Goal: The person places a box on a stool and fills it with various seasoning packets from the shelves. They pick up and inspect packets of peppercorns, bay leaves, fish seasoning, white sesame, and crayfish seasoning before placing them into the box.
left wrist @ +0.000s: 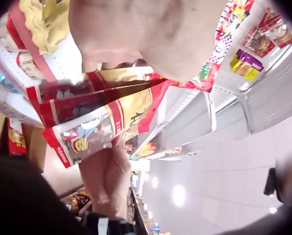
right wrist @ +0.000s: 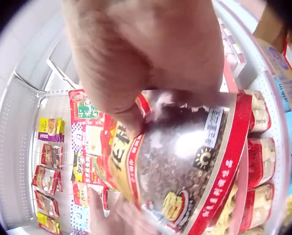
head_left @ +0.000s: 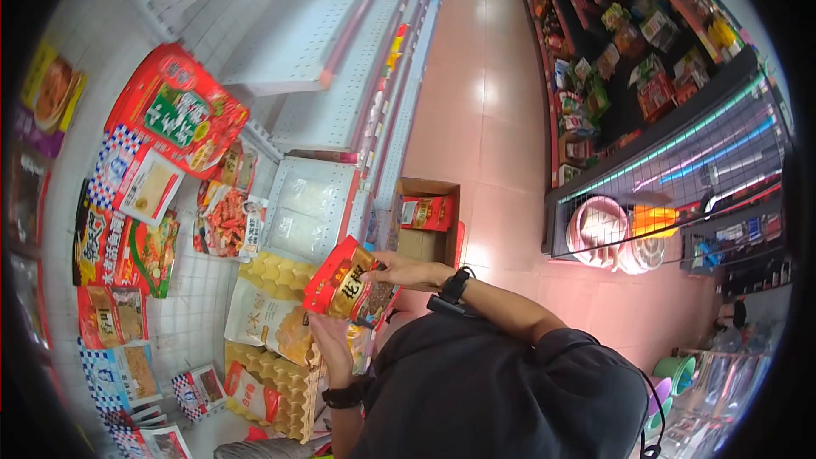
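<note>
In the head view I hold a small stack of red snack packets (head_left: pixel 344 287) in front of my chest, beside the shelf. My right hand (head_left: pixel 406 270) pinches the front packet's upper right edge. My left hand (head_left: pixel 331 342) holds the stack from below. The left wrist view shows three red and gold packets (left wrist: pixel 94 122) fanned under my left hand (left wrist: pixel 151 34), with my right hand (left wrist: pixel 107 176) gripping them from the far side. In the right wrist view my right hand (right wrist: pixel 146 54) grips the top of a packet (right wrist: pixel 185 161) whose clear window shows dark peppercorns.
Hanging red packets (head_left: pixel 170 119) cover the perforated wall at left. White shelves (head_left: pixel 314 204) and yellow bags (head_left: pixel 276 314) lie just ahead. A cardboard box (head_left: pixel 425 212) stands on the tiled aisle floor (head_left: pixel 484 119). Stocked shelves (head_left: pixel 612 51) and a wire rack of pink basins (head_left: pixel 603 229) line the right.
</note>
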{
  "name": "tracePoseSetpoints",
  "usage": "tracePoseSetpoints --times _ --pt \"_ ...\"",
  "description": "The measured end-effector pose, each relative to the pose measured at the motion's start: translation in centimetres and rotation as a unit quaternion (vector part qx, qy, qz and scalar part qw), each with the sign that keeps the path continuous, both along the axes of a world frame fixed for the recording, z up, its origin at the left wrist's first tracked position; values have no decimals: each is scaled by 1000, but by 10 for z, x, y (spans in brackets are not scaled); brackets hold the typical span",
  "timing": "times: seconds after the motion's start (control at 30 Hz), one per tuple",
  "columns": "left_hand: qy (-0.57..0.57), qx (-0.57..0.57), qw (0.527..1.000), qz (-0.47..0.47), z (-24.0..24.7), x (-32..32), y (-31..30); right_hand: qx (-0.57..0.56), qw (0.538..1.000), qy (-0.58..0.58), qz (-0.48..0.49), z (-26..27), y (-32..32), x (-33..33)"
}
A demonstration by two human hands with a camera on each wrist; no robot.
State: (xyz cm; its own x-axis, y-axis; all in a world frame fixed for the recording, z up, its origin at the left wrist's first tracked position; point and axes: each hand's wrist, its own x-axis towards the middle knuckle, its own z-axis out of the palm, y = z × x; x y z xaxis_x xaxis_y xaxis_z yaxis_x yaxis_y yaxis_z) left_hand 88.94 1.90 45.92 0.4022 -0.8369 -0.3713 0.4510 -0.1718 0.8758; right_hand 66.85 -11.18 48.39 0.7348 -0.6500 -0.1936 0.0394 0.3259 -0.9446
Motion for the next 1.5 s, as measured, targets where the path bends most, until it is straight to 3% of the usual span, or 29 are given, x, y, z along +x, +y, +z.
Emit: tracePoseSetpoints --times 0.03,0.07,0.13,0.2,0.27,0.33,0.43,0.47,0.5,0.53,0.6,0.67,0.73,0.8,0.87,0.93,1.0,1.03,1.13,1.2,1.27,1.33,1.37,1.43,1.47,1.5 --pt "159 -47 985 -39 7 -20 -15 -34 999 14 -17 -18 -2 -15" --pt "153 -45 986 -45 16 -45 -22 -67 997 28 -33 -29 -3 -31" --pt "-120 -32 965 -231 32 -92 -28 -121 990 36 -57 -35 -1 -65" --pt "-80 21 957 -277 -18 -104 -31 -131 977 162 -56 -39 5 -98" --pt "106 112 948 -277 -42 -126 -33 -110 985 119 -58 -58 6 -128" --pt "120 137 937 -297 -60 -146 -33 -187 965 175 -65 -75 6 -155" --pt "-24 121 939 -321 -56 -200 -55 -170 964 175 -108 -101 4 -194" --pt "-21 133 939 -318 -61 -212 -65 -172 959 181 -132 -111 4 -204" --pt "-164 25 939 -300 -74 -221 -73 -146 958 178 -173 -107 3 -213" --pt "-302 -82 910 -272 -91 -229 -78 -135 961 183 -160 -109 2 -220" --pt "-341 -2 911 -230 -167 -208 -87 -180 920 217 -272 -116 3 -232" --pt "-413 -21 897 -159 -178 -220 -121 -146 917 262 -262 -114 2 -257" --pt "-601 73 783 -142 -228 -215 -152 8 936 202 -289 -128 17 -287" --pt "-640 240 698 -212 -257 -224 -187 30 930 232 -284 -113 33 -323" --pt "-637 311 653 -269 -288 -235 -220 34 910 300 -283 -117 62 -358" --pt "-599 43 781 -174 -289 -263 -238 32 888 370 -271 -117 83 -386" --pt "-629 56 707 -318 -352 -253 -233 96 853 420 -294 -112 106 -404" --pt "-627 72 711 -311 -360 -257 -228 106 851 420 -298 -120 117 -410" --pt "-600 164 694 -362 -346 -248 -217 128 869 385 -283 -131 120 -410" --pt "-547 161 728 -381 -317 -241 -210 94 888 383 -238 -128 98 -398" --pt "-572 137 719 -370 -288 -227 -197 53 904 377 -195 -123 69 -383" --pt "-504 82 750 -421 -246 -210 -184 -51 915 364 -168 -119 41 -359" --pt "-525 12 752 -398 -228 -200 -176 -101 926 333 -149 -124 32 -347" --pt "-539 20 748 -387 -208 -161 -163 -63 993 90 -47 -120 13 -307" --pt "-536 22 748 -392 -197 -143 -157 -123 990 48 57 -79 -4 -276" --pt "-513 57 781 -353 -172 -128 -152 -181 971 7 159 -32 -14 -237"
